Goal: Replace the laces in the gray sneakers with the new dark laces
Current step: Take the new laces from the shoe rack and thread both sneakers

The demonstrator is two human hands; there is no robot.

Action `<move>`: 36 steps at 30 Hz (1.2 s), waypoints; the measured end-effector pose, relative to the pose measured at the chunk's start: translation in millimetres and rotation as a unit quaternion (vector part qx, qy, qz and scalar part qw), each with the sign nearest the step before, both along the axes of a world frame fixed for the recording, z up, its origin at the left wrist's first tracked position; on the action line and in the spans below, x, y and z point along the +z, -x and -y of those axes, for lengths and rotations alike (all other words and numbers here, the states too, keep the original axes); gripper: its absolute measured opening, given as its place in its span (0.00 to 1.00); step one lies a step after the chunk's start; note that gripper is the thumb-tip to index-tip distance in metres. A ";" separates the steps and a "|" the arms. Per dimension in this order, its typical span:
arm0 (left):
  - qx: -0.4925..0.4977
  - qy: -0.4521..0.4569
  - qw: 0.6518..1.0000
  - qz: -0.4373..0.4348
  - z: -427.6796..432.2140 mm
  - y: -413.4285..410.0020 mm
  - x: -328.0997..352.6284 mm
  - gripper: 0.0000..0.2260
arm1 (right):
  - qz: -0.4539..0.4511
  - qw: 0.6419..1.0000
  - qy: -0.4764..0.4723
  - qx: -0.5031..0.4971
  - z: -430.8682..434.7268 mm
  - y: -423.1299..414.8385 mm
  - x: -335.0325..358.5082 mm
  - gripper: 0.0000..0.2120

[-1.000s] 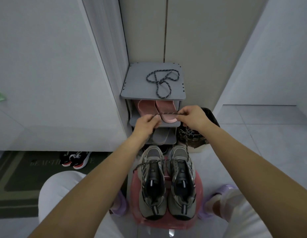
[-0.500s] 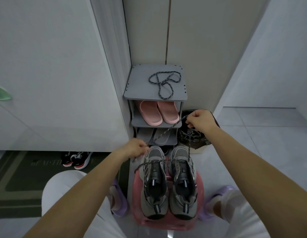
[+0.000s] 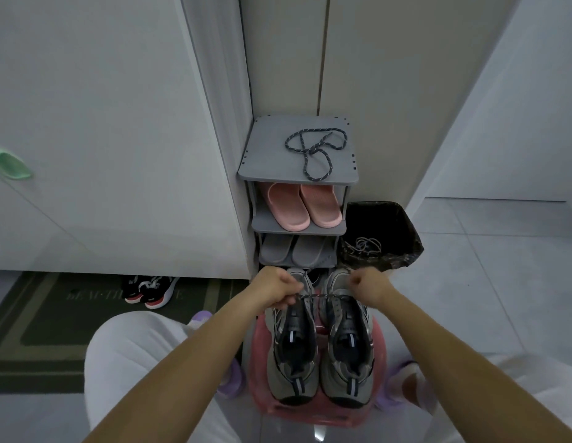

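- Fingers [image 3: 289, 300] of the left hand [image 3: 276, 290]: curled, pinching one end of a dark speckled rope lace [image 3: 313, 296].
- Fingers [image 3: 358, 281] of the right hand [image 3: 369, 284]: curled into a fist, gripping the other end of the same lace.
- Lace in hand: drawn taut and nearly level between both hands, crossing the forefoot area of both shoes. Whether it passes through an eyelet cannot be determined.
- Pair of gray mesh sneakers [image 3: 294, 346] with dark tongues: side by side, toes pointing away from the person, directly below the hands.
- Support: the sneakers stand on a round pink plastic stool [image 3: 316, 415] between the person's knees.
- Second dark rope lace [image 3: 313, 151]: lying in loose loops on the top board of a gray tiered shoe rack [image 3: 265, 161], well apart from the hands.
- Rack contents: pink slippers [image 3: 302, 206] on the next tier, gray slippers [image 3: 297, 251] below them.
- Black bin [image 3: 403, 231]: just beside the rack on its right, holding a tangle of pale laces [image 3: 363, 246].
- Floor, left side: black and red sneakers [image 3: 150, 290] on a dark green mat [image 3: 38, 330].
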State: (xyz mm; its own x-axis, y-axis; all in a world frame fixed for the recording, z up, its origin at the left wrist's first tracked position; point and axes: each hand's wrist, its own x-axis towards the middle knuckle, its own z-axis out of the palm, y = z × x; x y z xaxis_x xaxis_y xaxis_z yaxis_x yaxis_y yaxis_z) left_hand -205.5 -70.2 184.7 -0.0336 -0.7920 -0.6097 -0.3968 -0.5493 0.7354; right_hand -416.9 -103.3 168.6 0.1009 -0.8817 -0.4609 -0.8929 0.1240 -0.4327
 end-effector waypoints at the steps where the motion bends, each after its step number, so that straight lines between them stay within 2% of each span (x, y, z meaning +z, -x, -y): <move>1: 0.020 0.002 1.000 -0.019 1.0 4.8 -2.2 0.07 | -0.010 0.999 -0.011 0.033 -8.2 -1.0 -7.0 0.14; 3: 0.045 -0.005 0.997 -0.061 3.6 14.3 -5.8 0.09 | 0.005 0.997 -0.034 0.067 -21.1 -6.4 -15.3 0.22; 6: 0.028 -0.006 0.997 -0.074 8.7 31.6 -9.0 0.02 | 0.028 0.997 -0.012 0.070 -25.1 -7.9 -20.0 0.21; 8: 0.031 0.015 0.998 -0.049 15.9 44.7 -13.5 0.06 | 0.035 0.997 0.006 0.064 -27.5 -3.2 -19.5 0.19; 11: 0.006 0.060 0.998 0.035 25.0 63.0 -19.5 0.03 | 0.030 0.996 0.024 0.079 -30.3 5.7 -18.8 0.16; 13: -0.020 0.085 0.990 0.114 27.0 70.7 -24.6 0.04 | 0.057 0.996 0.041 0.054 -30.6 10.4 -21.4 0.13; 15: -0.018 0.099 0.984 0.146 27.5 75.9 -30.5 0.08 | 0.060 0.996 0.059 0.020 -29.0 13.7 -26.0 0.11; 18: -0.020 0.100 0.984 0.146 28.7 79.9 -39.1 0.14 | 0.016 0.996 0.077 0.033 -25.5 17.5 -36.5 0.11; 25: -0.032 0.110 0.979 0.166 36.4 81.5 -48.8 0.01 | 0.007 0.998 0.063 0.014 -26.3 13.4 -44.5 0.13; 33: -0.083 0.093 0.970 0.208 36.9 76.7 -52.1 0.07 | 0.024 0.998 0.057 -0.010 -21.2 4.8 -47.1 0.12; 36: -0.127 0.088 0.964 0.218 37.3 76.9 -50.7 0.02 | 0.025 0.998 0.047 -0.027 -17.9 1.7 -48.3 0.11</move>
State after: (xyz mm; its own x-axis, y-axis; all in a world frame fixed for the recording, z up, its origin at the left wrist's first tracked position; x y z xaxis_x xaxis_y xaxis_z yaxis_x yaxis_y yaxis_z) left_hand -282.5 -107.5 134.0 -0.0106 -0.8841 -0.4672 -0.7947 -0.2760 0.5405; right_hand -418.6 -85.4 120.3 0.0739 -0.9259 -0.3705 -0.8629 0.1268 -0.4892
